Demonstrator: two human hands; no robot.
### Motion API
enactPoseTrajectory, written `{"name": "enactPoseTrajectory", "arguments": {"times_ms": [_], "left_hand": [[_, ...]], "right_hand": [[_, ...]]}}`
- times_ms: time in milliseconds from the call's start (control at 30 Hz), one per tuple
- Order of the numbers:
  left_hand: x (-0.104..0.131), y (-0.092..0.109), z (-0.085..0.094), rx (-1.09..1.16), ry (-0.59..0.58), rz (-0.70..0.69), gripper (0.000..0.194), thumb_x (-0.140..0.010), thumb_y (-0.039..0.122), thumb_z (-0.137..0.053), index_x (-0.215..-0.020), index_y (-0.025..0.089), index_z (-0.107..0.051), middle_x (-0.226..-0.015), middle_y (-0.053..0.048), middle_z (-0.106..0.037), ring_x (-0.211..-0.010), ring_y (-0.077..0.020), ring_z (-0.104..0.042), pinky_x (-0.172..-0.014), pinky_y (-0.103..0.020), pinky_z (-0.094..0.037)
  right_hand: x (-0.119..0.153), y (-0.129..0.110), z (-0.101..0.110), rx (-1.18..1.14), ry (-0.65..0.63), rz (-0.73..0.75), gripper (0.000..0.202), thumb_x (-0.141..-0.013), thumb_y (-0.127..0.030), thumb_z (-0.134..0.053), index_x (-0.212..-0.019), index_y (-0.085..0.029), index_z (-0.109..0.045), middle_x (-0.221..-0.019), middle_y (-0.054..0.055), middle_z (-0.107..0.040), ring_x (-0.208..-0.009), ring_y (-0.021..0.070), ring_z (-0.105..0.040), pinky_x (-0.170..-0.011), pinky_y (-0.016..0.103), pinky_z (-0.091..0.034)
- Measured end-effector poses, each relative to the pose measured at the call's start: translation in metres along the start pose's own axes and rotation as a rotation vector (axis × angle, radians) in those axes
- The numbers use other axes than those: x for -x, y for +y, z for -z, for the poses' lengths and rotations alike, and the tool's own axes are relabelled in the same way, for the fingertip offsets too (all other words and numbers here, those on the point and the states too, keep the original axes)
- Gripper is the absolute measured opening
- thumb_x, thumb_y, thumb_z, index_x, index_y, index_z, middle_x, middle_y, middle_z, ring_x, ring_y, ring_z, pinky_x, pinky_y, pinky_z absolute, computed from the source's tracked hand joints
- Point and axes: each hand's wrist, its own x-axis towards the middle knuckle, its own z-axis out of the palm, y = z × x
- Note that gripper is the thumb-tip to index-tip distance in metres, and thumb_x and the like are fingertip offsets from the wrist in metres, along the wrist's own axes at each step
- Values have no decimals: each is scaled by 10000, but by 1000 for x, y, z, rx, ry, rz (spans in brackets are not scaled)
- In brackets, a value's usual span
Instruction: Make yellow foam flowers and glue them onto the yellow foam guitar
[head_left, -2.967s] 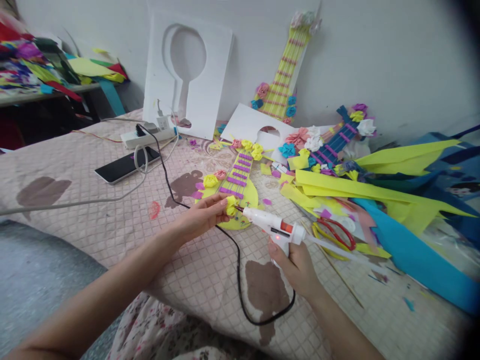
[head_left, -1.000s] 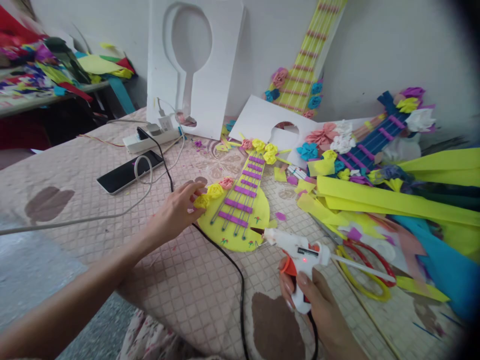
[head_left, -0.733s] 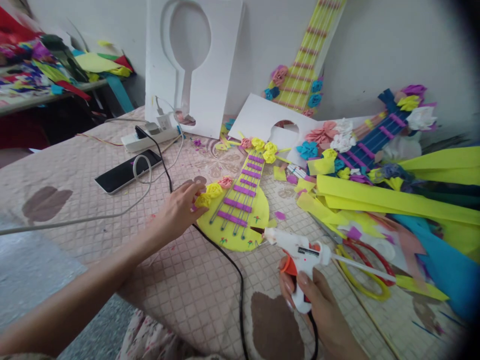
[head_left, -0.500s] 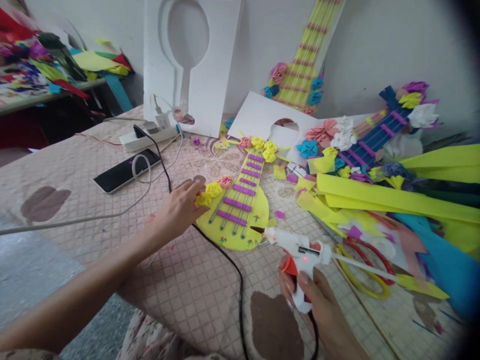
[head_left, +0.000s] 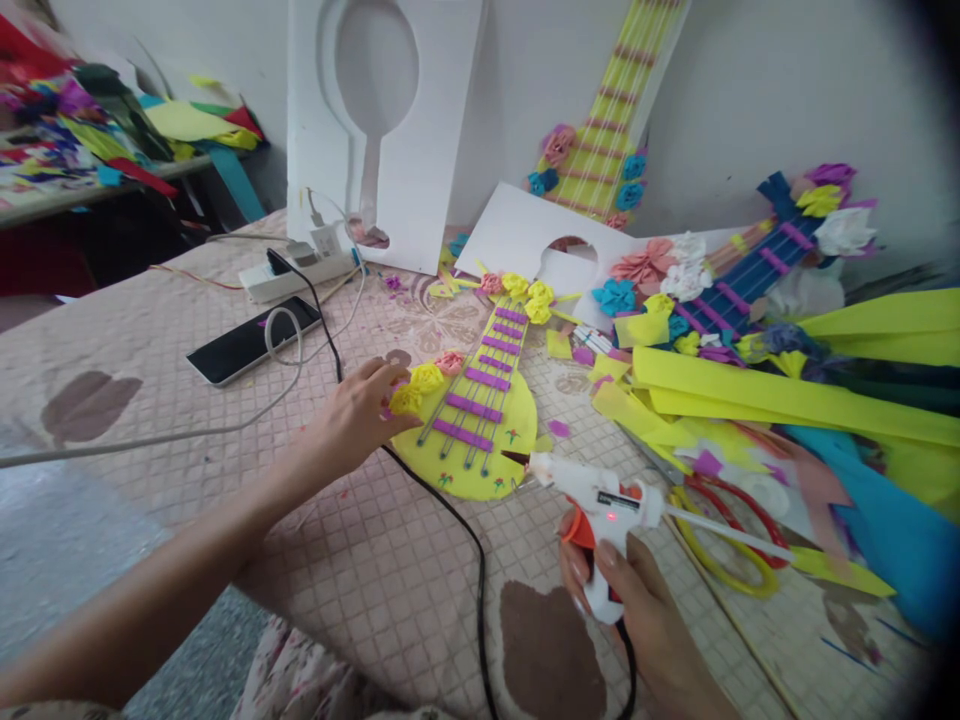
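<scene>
A yellow cut-out guitar with purple frets and thin strings lies flat on the table, paper flowers along its left edge and at its head. At that left edge my left hand has its fingers curled around a yellow paper flower, with a bit of purple showing by the fingertips. My right hand grips a white hot glue gun with an orange trigger and a lit red light. The gun's dark nozzle points left, just over the guitar's lower right edge.
A phone and a power strip lie at left. The gun's black cable crosses the table. Scissors, yellow paper strips and a blue decorated guitar crowd the right. White cut-out boards lean at the back.
My left hand has shifted very slightly at the flower, and a little more purple shows by its fingertips. My right hand and the glue gun stay almost still.
</scene>
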Motion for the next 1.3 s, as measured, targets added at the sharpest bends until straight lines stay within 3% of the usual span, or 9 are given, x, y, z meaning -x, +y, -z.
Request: {"name": "enactPoseTrajectory", "arguments": {"times_ms": [133, 233, 333, 467, 900, 1100, 1233, 1300], "left_hand": [[4, -7, 9, 45, 20, 30, 423, -723, 382, -701, -1081, 215, -548, -935, -35, -589, -703, -151, -571, -631, -284, -455], [4, -11, 12, 104, 40, 30, 297, -755, 365, -661, -994, 209, -583, -910, -33, -611, -754, -168, -580, -646, -289, -451], [1, -11, 11, 167, 81, -8, 167, -795, 288, -607, -943, 213, -591, -947, -29, -626, -850, -178, -585, -734, -309, -458], [-2, -9, 4, 168, 71, -78, 224, -750, 265, -651, -956, 206, -586, -993, -43, -613, -957, -212, -569, -841, -364, -448], [-4, -10, -6, 219, 15, -83, 163, -761, 211, -608, -919, 187, -571, -936, -43, -595, -867, -186, -567, -772, -344, -471], [-2, -10, -8, 219, 30, -83, 199, -769, 228, -625, -955, 189, -566, -956, -42, -588, -871, -181, -571, -778, -336, -485], [2, -11, 2, 231, 91, -40, 445, -720, 309, -698, -1121, 216, -529, -1060, -52, -576, -935, -196, -574, -785, -334, -495], [7, -12, 11, 264, 136, 11, 470, -722, 348, -697, -1142, 219, -529, -1093, -60, -584, -962, -204, -577, -784, -333, -496]], "right_hand": [[-1, 1, 2, -3, -15, 9, 286, -818, -478, -558, -830, -193, -581, -575, -25, -498, -450, 96, -437, -422, 224, -310], [-1, 2, 1, 9, -7, -2, 279, -822, -473, -556, -829, -195, -580, -570, -25, -501, -460, 99, -438, -434, 227, -315], [1, 4, 1, 3, -6, 2, 270, -830, -462, -551, -805, -194, -576, -572, -23, -502, -459, 93, -434, -436, 226, -316], [1, 4, 1, -13, -1, 12, 255, -837, -449, -547, -834, -195, -580, -583, -23, -505, -462, 87, -439, -434, 220, -318], [0, 1, 0, 51, 14, -11, 305, -809, -493, -559, -840, -191, -588, -574, -20, -498, -459, 106, -425, -435, 236, -318], [1, 4, 1, 8, 17, -5, 283, -828, -462, -555, -822, -181, -585, -590, -20, -501, -468, 89, -433, -437, 222, -318], [-1, 5, 3, -5, -21, 7, 288, -847, -458, -534, -852, -176, -592, -591, -18, -491, -476, 94, -435, -444, 233, -313], [-3, 3, 1, -25, -40, 0, 299, -854, -467, -518, -876, -178, -594, -591, -23, -477, -477, 95, -429, -452, 238, -307]]}}
